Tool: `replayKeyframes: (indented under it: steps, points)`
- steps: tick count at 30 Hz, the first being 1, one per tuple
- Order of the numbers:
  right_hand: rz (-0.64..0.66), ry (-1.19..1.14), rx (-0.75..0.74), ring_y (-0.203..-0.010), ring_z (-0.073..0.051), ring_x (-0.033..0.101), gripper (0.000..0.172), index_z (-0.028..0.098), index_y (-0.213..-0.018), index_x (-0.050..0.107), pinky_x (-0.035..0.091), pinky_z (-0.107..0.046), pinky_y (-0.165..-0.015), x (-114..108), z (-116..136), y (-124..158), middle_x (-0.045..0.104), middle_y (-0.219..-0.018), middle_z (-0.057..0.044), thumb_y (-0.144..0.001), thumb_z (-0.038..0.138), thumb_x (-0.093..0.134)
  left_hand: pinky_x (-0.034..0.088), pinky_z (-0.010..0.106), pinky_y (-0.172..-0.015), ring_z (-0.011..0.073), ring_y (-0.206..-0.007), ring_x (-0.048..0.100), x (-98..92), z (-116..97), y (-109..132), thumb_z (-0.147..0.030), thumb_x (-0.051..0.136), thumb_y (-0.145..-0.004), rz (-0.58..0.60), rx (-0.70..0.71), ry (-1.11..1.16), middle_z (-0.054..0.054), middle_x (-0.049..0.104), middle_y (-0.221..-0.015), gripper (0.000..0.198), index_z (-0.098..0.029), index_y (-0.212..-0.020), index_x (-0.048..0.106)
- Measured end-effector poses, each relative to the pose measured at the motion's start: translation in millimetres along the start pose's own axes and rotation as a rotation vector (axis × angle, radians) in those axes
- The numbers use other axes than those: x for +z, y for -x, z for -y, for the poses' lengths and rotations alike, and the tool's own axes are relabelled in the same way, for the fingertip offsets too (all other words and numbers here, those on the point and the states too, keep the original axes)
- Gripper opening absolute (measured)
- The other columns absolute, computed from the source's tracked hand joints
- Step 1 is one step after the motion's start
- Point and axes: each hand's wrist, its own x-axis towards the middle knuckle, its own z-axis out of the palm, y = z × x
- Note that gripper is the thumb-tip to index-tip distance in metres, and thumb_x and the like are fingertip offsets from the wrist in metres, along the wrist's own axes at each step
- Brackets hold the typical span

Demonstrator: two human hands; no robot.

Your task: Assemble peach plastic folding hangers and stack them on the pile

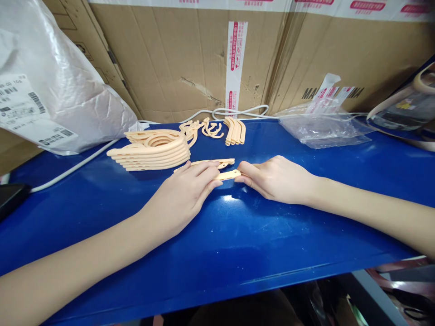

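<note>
My left hand [193, 192] is closed around a cream plastic hanger piece [228, 175], whose end with a small hole sticks out past the thumb. At that end my right hand [273, 179] pinches with thumb and fingertips; what lies between them is mostly hidden. Just behind the left fingers, another cream hanger piece [227, 161] shows, partly covered by that hand. A stack of matching cream hanger pieces [152, 151] lies to the left. Beyond the hands are several loose cream hooks [212, 130] and several short curved tubes [235, 131] side by side.
The blue table [251, 253] backs onto large cardboard boxes [190, 59]. A white cable [73, 167] runs along the back and left. A filled plastic bag [78, 90] stands at left, a clear bag [322, 129] lies back right, and a clear container [404, 111] is at far right.
</note>
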Motion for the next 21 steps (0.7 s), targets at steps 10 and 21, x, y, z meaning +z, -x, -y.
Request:
replayKeyframes:
  steps: [10, 21]
  points:
    - [-0.119, 0.092, -0.073, -0.045, -0.014, 0.048, 0.045, 0.015, -0.093, 0.055, 0.015, -0.029, -0.046, 2.5, -1.7, 2.1, 0.062, -0.063, -0.004, -0.104, 0.038, 0.017, 0.042, 0.043, -0.106, 0.0217, -0.120, 0.056, -1.6, -0.8, 0.0, -0.028, 0.036, -0.103, 0.012, -0.003, 0.018, 0.005, 0.061, -0.132, 0.026, -0.018, -0.109, 0.060]
    - [-0.200, -0.006, -0.041, -0.052, -0.013, 0.052, 0.045, 0.016, -0.082, 0.055, 0.019, -0.029, -0.050, 3.7, -0.5, 1.6, 0.061, -0.063, -0.003, -0.103, 0.039, 0.022, 0.046, 0.040, -0.102, 0.0216, -0.118, 0.058, -3.0, -1.1, 0.6, -0.028, 0.037, -0.102, -0.009, 0.002, 0.036, 0.006, 0.061, -0.131, 0.026, -0.018, -0.103, 0.061]
